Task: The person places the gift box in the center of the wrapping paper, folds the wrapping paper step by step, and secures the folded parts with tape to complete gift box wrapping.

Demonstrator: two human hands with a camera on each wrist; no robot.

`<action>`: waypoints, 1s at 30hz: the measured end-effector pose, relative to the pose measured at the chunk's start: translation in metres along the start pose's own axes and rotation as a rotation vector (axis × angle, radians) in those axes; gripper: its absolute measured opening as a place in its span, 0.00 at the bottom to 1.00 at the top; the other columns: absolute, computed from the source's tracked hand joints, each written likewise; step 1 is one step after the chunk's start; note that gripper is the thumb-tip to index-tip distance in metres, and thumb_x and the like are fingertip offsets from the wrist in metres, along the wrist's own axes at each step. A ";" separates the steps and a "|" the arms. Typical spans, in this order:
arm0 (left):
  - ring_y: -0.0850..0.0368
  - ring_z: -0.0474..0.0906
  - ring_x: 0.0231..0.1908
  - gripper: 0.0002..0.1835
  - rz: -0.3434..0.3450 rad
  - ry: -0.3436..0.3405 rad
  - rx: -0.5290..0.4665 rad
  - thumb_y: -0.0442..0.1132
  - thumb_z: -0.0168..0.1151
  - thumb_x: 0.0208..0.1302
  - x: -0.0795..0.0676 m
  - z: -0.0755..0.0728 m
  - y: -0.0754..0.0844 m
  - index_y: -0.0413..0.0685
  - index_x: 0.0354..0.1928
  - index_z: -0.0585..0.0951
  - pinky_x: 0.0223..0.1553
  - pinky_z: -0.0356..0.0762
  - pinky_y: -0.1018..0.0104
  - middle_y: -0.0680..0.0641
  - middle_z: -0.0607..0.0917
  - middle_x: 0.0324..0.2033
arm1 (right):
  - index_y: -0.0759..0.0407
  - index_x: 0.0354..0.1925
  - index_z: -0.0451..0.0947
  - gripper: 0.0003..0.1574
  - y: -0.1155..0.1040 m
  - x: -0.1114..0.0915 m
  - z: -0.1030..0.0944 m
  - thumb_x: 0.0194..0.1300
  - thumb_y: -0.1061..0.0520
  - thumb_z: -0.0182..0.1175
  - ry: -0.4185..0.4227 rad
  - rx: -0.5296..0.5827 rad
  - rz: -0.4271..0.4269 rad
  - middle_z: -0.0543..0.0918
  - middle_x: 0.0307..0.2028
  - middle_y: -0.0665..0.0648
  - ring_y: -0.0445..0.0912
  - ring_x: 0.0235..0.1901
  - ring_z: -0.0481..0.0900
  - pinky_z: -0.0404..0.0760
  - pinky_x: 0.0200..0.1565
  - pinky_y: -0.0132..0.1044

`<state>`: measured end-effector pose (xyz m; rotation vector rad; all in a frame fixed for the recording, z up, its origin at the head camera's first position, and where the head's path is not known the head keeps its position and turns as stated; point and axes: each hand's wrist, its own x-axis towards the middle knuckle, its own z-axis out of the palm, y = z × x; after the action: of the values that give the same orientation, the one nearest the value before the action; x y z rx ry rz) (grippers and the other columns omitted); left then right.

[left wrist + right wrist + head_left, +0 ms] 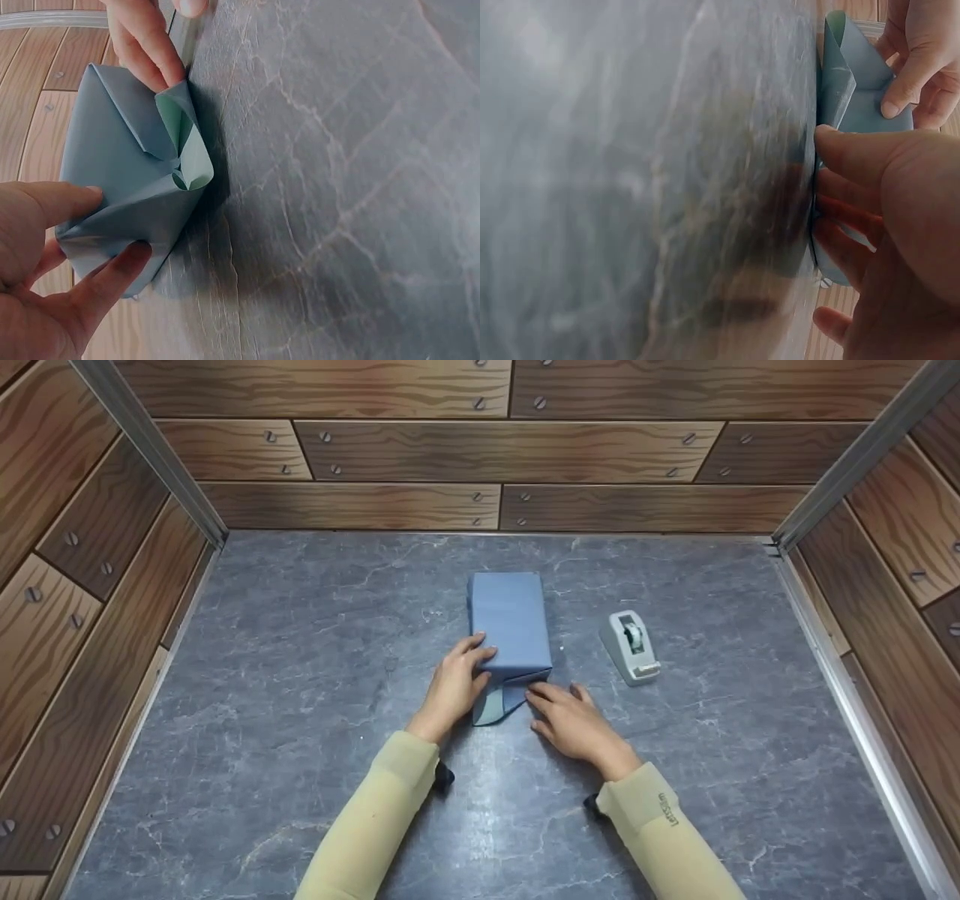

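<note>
A box wrapped in blue paper (511, 619) lies on the dark floor surface. At its near end the paper is unsealed, and a folded flap (489, 706) sticks out with its pale green inner side showing. My left hand (452, 686) holds the near left corner, fingers spread over the top and side. In the left wrist view, the fingertips press the creased blue paper (112, 157). My right hand (574, 720) touches the right part of the end flap with nearly straight fingertips. The right wrist view shows its thumb beside the folded paper (838, 82); the other fingertips are partly hidden.
A pale grey tape dispenser (631, 649) with a tape roll stands to the right of the box. The marbled grey surface (300, 660) is bordered by wood-patterned walls (480, 450) at the back and sides, with metal edging (855, 720) on the right.
</note>
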<state>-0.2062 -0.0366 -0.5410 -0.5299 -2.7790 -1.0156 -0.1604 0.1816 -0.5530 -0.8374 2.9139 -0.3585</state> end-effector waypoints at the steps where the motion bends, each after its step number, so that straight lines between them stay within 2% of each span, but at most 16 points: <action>1: 0.51 0.66 0.58 0.20 0.000 0.002 0.003 0.35 0.63 0.57 0.000 0.000 0.000 0.52 0.53 0.78 0.50 0.71 0.62 0.49 0.66 0.62 | 0.56 0.62 0.68 0.30 0.001 0.000 0.000 0.64 0.48 0.55 -0.001 0.000 -0.005 0.64 0.62 0.55 0.49 0.62 0.60 0.51 0.59 0.58; 6: 0.50 0.66 0.58 0.20 0.001 0.012 0.006 0.34 0.63 0.57 0.000 0.001 0.000 0.51 0.53 0.78 0.51 0.70 0.61 0.49 0.67 0.61 | 0.54 0.60 0.69 0.28 0.005 -0.002 0.001 0.64 0.48 0.55 0.008 -0.005 -0.046 0.65 0.62 0.55 0.49 0.61 0.62 0.51 0.59 0.59; 11: 0.50 0.66 0.57 0.20 0.015 0.023 0.001 0.34 0.63 0.56 0.001 0.001 -0.001 0.50 0.53 0.78 0.52 0.69 0.61 0.48 0.67 0.61 | 0.45 0.60 0.70 0.26 0.005 -0.005 0.001 0.63 0.46 0.55 -0.010 -0.015 -0.072 0.63 0.63 0.56 0.49 0.62 0.59 0.48 0.60 0.59; 17: 0.50 0.66 0.58 0.20 0.015 0.019 -0.007 0.34 0.63 0.57 0.000 0.001 -0.002 0.51 0.53 0.78 0.51 0.70 0.62 0.48 0.67 0.61 | 0.36 0.58 0.71 0.25 -0.002 -0.007 -0.001 0.62 0.46 0.57 -0.031 -0.052 -0.121 0.61 0.64 0.60 0.54 0.63 0.57 0.52 0.59 0.60; 21: 0.51 0.65 0.58 0.20 0.013 0.010 -0.009 0.34 0.63 0.57 0.000 0.001 -0.001 0.52 0.53 0.78 0.51 0.70 0.62 0.49 0.66 0.61 | 0.36 0.59 0.70 0.28 -0.007 -0.009 -0.003 0.59 0.41 0.58 -0.054 -0.071 -0.123 0.59 0.64 0.62 0.56 0.63 0.56 0.54 0.57 0.61; 30: 0.51 0.67 0.57 0.20 0.005 -0.010 -0.003 0.35 0.62 0.58 0.000 -0.001 0.000 0.52 0.54 0.78 0.48 0.72 0.63 0.50 0.66 0.62 | 0.46 0.59 0.70 0.36 -0.022 -0.011 0.000 0.56 0.33 0.56 -0.048 -0.157 -0.150 0.67 0.59 0.55 0.50 0.59 0.63 0.59 0.57 0.57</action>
<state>-0.2062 -0.0374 -0.5402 -0.5439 -2.7840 -1.0187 -0.1399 0.1693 -0.5476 -1.0751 2.8718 -0.1190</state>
